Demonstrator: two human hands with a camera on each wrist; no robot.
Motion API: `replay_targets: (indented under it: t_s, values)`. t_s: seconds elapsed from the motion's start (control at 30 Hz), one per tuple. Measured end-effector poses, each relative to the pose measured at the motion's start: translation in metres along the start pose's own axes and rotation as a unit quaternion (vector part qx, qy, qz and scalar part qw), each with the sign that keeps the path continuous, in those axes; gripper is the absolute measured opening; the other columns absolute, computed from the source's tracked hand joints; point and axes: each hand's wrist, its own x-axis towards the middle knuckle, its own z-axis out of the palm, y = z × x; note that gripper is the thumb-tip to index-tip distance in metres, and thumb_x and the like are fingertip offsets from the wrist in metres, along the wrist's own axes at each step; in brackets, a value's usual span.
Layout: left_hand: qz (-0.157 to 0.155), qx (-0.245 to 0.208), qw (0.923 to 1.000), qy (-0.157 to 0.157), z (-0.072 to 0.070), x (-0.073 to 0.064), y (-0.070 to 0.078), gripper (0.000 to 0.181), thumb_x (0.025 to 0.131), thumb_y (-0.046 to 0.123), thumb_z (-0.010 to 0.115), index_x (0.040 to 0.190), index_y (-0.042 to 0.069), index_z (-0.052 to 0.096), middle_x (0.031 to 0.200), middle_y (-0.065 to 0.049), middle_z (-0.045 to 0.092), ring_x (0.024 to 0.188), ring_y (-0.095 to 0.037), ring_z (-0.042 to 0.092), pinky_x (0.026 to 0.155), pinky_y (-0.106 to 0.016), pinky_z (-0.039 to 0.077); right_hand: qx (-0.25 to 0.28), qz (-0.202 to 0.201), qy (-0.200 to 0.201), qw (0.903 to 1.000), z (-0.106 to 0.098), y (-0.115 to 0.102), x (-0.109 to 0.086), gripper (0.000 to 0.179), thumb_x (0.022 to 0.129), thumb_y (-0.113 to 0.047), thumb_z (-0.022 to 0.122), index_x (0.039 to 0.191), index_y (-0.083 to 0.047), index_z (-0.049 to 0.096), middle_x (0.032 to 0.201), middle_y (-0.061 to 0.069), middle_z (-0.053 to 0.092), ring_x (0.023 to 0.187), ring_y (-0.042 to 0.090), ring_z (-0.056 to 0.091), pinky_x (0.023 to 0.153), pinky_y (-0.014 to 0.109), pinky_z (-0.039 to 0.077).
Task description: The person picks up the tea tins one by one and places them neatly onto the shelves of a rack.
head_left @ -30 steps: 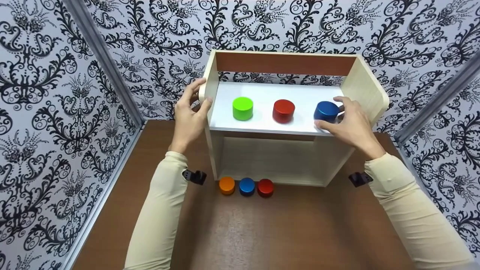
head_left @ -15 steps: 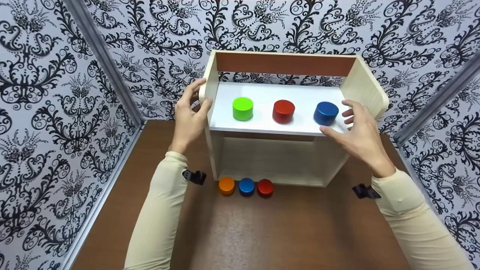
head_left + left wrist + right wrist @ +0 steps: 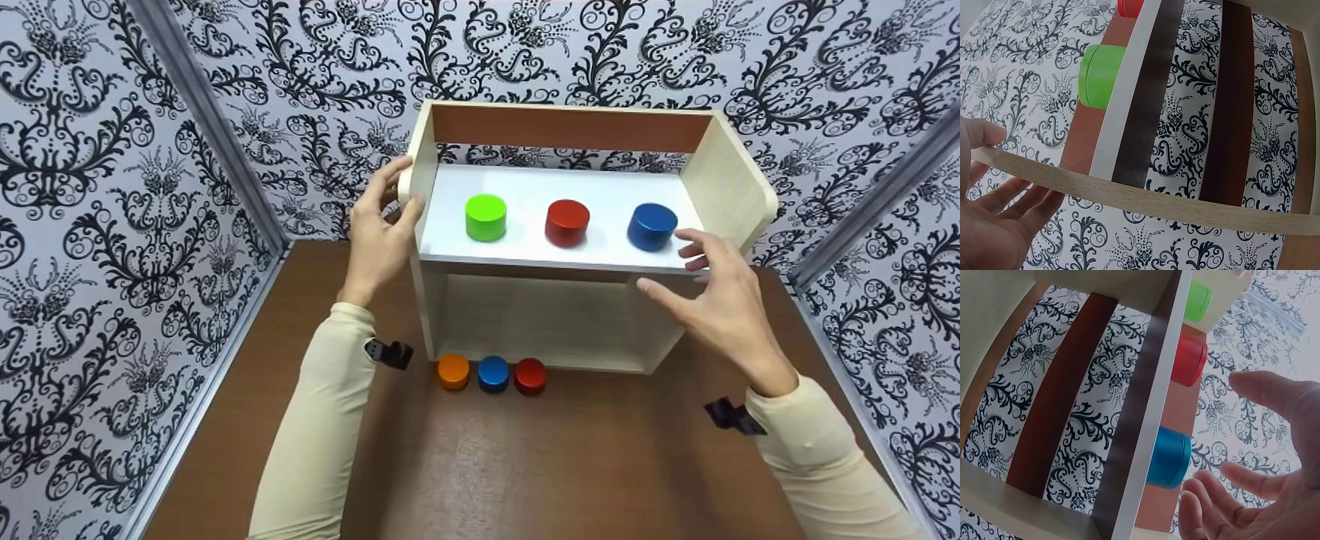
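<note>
My left hand point(image 3: 381, 238) grips the front edge of the left side panel of a wooden shelf unit point(image 3: 424, 300), thumb inside and fingers outside. Along the white top shelf point(image 3: 525, 184) stand a green round container point(image 3: 486, 218), a red one point(image 3: 567, 223) and a blue one point(image 3: 652, 226), spaced apart in a row. Just in front of the blue container, at the shelf's right front, my right hand point(image 3: 724, 304) hangs with fingers spread and nothing in them. The right wrist view shows a gap between the thumb and the fingers point(image 3: 1252, 481), with the blue container point(image 3: 1169, 458) beyond the fingertips.
On the brown table point(image 3: 495, 465), before the unit's bottom edge, sit an orange round container point(image 3: 454, 372), a blue one point(image 3: 493, 373) and a red one point(image 3: 531, 376) side by side. Patterned walls point(image 3: 97, 225) enclose the table at the back and sides.
My right hand has let go of the blue container on the shelf and drawn back toward me, down and slightly right. The left hand and the containers stay in place.
</note>
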Motion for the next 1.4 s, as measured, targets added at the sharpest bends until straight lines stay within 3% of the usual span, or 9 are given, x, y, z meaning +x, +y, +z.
replay_targets:
  t_s: [0.1,0.63,0.97,1.17,1.4]
  values:
    - [-0.004,-0.002,1.0,0.0,0.0,0.0,0.0,0.044,0.094,-0.002,0.062,0.138,0.002,0.056,0.127,-0.018,0.064,0.11,-0.028,0.063,0.09,-0.037,0.062,0.008,-0.003,0.002,1.0,0.002,-0.001,-0.006,0.067,0.08,-0.022,0.088,0.134,0.002,0.056,0.114,0.02,0.058,0.105,0.031,0.057,0.081,0.022,0.046]
    - [-0.017,-0.004,0.9998,0.004,0.0,0.0,0.003,0.046,0.094,-0.002,0.063,0.139,0.003,0.056,0.129,-0.02,0.062,0.112,-0.03,0.062,0.092,-0.04,0.061,0.051,0.001,-0.014,0.9986,0.037,0.009,-0.035,0.065,0.079,-0.016,0.088,0.133,0.001,0.057,0.115,0.018,0.059,0.104,0.03,0.057,0.086,0.043,0.052]
    - [-0.005,0.019,0.9998,0.001,-0.001,0.0,0.001,0.045,0.094,-0.001,0.064,0.138,0.003,0.057,0.128,-0.018,0.066,0.109,-0.026,0.065,0.086,-0.038,0.063,0.068,-0.001,-0.033,0.9971,0.07,0.018,-0.054,0.065,0.077,-0.018,0.09,0.132,-0.003,0.061,0.109,0.012,0.061,0.1,0.024,0.058,0.084,0.035,0.053]
    - [-0.007,0.027,0.9996,0.0,-0.001,0.0,0.003,0.044,0.094,0.0,0.064,0.137,0.002,0.057,0.127,-0.019,0.066,0.109,-0.027,0.065,0.087,-0.038,0.062,0.081,0.011,-0.054,0.9952,0.094,0.027,-0.067,0.063,0.077,-0.019,0.09,0.131,-0.005,0.061,0.108,0.011,0.061,0.1,0.025,0.058,0.086,0.045,0.055]
    - [-0.005,0.032,0.9995,-0.003,-0.002,0.001,0.003,0.045,0.094,0.0,0.064,0.138,0.002,0.056,0.127,-0.019,0.065,0.108,-0.026,0.065,0.086,-0.037,0.062,0.078,0.019,-0.079,0.9936,0.128,0.04,-0.086,0.063,0.077,-0.021,0.09,0.13,-0.005,0.061,0.106,0.007,0.061,0.098,0.023,0.059,0.084,0.043,0.057]
